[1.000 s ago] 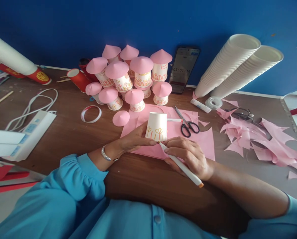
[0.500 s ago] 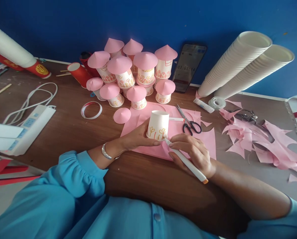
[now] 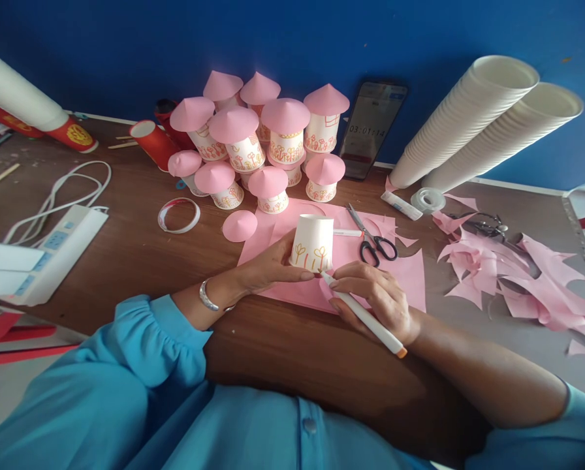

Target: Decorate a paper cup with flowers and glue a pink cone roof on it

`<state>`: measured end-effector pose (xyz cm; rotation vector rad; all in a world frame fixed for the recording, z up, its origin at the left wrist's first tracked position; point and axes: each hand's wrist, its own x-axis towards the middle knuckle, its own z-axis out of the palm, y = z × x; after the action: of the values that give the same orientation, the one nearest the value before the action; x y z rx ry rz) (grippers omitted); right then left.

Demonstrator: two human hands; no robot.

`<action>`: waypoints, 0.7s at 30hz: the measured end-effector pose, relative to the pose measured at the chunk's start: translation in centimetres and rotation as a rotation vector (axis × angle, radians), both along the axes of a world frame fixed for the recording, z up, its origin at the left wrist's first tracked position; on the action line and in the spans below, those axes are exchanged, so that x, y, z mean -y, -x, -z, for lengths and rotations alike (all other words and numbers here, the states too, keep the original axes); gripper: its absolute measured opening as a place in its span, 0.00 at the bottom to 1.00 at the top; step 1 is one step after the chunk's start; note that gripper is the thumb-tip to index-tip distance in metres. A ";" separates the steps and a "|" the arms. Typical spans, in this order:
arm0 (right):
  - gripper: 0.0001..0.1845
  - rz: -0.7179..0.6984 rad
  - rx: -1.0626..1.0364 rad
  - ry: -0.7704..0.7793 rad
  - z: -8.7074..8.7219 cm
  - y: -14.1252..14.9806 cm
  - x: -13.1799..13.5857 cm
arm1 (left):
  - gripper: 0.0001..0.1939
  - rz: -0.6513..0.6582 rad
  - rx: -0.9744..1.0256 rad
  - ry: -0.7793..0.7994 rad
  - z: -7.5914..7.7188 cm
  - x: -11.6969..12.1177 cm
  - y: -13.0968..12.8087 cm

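Note:
My left hand (image 3: pixel 273 264) grips an upside-down white paper cup (image 3: pixel 313 235) near its rim, the thumb running along the lower edge. Orange flowers and short strokes are drawn round the lower part of the cup. In my right hand (image 3: pixel 378 297) is a white marker (image 3: pixel 371 321) with an orange end cap, held like a pen. Its tip is at the cup's lower edge, by the drawn stems. Pink paper sheets (image 3: pixel 405 277) lie beneath both hands. Black-handled scissors (image 3: pixel 377 248) and a second white marker (image 3: pixel 347 232) rest on them.
Paper-cup houses with pink cone roofs (image 3: pixel 234 124) stand at the back, near a leaning phone (image 3: pixel 373 130). Tall cup stacks (image 3: pixel 463 117), clear tape (image 3: pixel 427 200) and pink scraps (image 3: pixel 483 261) are on the right. A power strip (image 3: pixel 60 248) with cables lies left; a loose cone (image 3: pixel 239 226) sits nearer.
The marker tip has shifted slightly right along the cup's lower edge. More orange strokes now show at the cup's right side, and the cup appears turned a little. The view has shifted slightly.

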<state>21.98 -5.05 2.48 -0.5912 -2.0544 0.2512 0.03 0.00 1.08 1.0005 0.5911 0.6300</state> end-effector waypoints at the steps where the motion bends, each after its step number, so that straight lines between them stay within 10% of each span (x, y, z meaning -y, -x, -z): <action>1: 0.16 -0.005 -0.005 0.001 0.0 0.0 0.0 | 0.36 -0.007 -0.010 -0.009 -0.1 0.0 0.0; 21: 0.14 0.007 0.011 0.032 0.5 -0.4 -0.7 | 0.31 0.002 -0.086 -0.074 -0.2 -0.1 -0.3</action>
<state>22.40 -4.34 1.94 -0.6208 -2.0619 0.2774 0.34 0.08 1.28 1.1019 0.6459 0.6133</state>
